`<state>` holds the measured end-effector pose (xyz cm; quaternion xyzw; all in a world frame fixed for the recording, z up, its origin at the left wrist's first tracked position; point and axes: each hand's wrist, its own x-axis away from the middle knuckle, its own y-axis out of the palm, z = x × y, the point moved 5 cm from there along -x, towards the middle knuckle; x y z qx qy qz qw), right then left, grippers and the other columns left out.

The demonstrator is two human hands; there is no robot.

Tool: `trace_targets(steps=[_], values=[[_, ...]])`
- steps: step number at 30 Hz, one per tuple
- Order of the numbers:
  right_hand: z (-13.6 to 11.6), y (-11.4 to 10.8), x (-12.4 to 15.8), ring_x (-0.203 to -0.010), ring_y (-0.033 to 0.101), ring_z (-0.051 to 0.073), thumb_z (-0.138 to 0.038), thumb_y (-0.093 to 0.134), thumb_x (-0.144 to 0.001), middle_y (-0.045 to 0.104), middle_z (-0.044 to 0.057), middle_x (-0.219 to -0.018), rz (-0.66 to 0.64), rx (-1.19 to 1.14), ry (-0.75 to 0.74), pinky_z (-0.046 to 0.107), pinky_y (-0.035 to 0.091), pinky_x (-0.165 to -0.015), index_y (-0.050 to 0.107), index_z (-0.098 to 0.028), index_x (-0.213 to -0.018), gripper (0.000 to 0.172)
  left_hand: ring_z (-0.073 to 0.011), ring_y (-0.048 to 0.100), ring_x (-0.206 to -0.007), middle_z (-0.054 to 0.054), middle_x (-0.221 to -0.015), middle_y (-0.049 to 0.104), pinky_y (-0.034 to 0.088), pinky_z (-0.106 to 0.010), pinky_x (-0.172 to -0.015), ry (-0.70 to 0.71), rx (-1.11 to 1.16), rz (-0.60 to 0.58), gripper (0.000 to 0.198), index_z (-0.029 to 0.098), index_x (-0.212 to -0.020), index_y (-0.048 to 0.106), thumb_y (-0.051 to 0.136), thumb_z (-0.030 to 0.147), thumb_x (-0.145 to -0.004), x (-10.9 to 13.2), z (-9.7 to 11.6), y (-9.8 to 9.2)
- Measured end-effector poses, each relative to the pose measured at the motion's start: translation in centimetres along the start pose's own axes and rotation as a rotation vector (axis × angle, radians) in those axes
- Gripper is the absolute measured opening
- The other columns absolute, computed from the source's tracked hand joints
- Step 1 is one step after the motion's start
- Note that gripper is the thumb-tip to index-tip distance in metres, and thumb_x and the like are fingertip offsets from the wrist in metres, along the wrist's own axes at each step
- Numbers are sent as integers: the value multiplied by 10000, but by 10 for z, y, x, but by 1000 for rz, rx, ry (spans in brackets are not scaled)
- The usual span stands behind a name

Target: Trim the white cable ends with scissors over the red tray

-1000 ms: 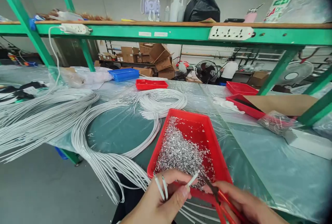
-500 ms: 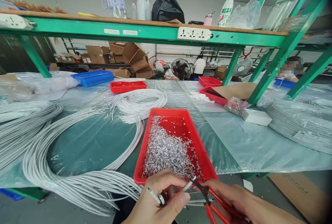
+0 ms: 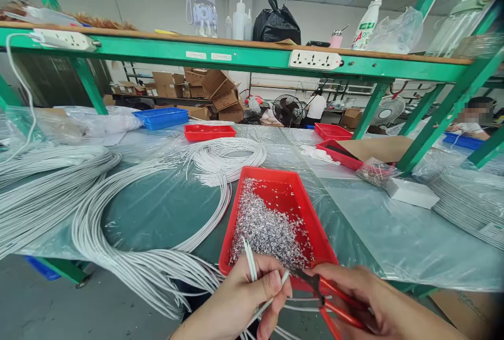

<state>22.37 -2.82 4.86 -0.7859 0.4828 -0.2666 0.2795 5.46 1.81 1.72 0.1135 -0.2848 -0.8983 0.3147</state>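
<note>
My left hand (image 3: 252,293) pinches several thin white cables (image 3: 249,261); some ends stick up past the thumb, while one cable end (image 3: 284,277) points right toward the cutter. In my right hand (image 3: 354,298) are red-handled pliers (image 3: 340,311) with dark jaws, their tips right beside that cable end. Whether the jaws touch the cable I cannot tell. Under both hands lies a red tray (image 3: 315,214) with a heap of small silvery metal bits (image 3: 268,230). To the left, a loose bundle of white cables (image 3: 118,261) curves over the table edge.
A coiled cable bundle (image 3: 232,159) lies behind the tray, more cables (image 3: 47,188) at far left. A small red tray (image 3: 210,133), a blue tray (image 3: 161,118) and a white box (image 3: 411,193) stand around. A green shelf frame (image 3: 244,64) crosses above; a person (image 3: 315,105) is in the background.
The view has shifted, so the scene sits further right. My left hand has turned, and its held cable ends now point upward. The plier jaws have moved slightly off the cable end.
</note>
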Motion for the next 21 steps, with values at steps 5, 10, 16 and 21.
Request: trace_targets(steps=[5,10,16,21], values=[[-32,6,-32,-557,326,59,-394,556,-802,446,17,-723,44,-559,-24,193,330,-552,422,-164,-1164,449,-29,377,-348,17,-516,406,264,-122,-321,45,-124,59,400,76,-784,447,517,469,-816,-1,3,5],[-49,26,-63,-399,278,12,-230,562,-827,395,-23,-461,-74,-1153,-164,156,191,-437,494,-77,-709,205,6,351,-371,0,-548,423,242,-98,-358,117,-313,209,499,67,-738,441,498,561,-781,-3,9,9],[-41,35,-79,-322,150,13,-306,503,-875,167,-63,-369,-260,-1535,-160,157,196,-426,532,-93,-712,269,12,358,-385,-26,-637,464,237,-112,-367,285,-412,253,447,62,-779,499,540,507,-774,-8,16,2],[-27,13,-81,-459,318,26,-518,660,-679,367,-13,-500,172,-847,61,164,239,-466,489,-77,-714,474,-33,338,-514,1,-547,385,264,-176,-493,274,-406,369,542,92,-790,478,598,606,-671,-13,12,-22]])
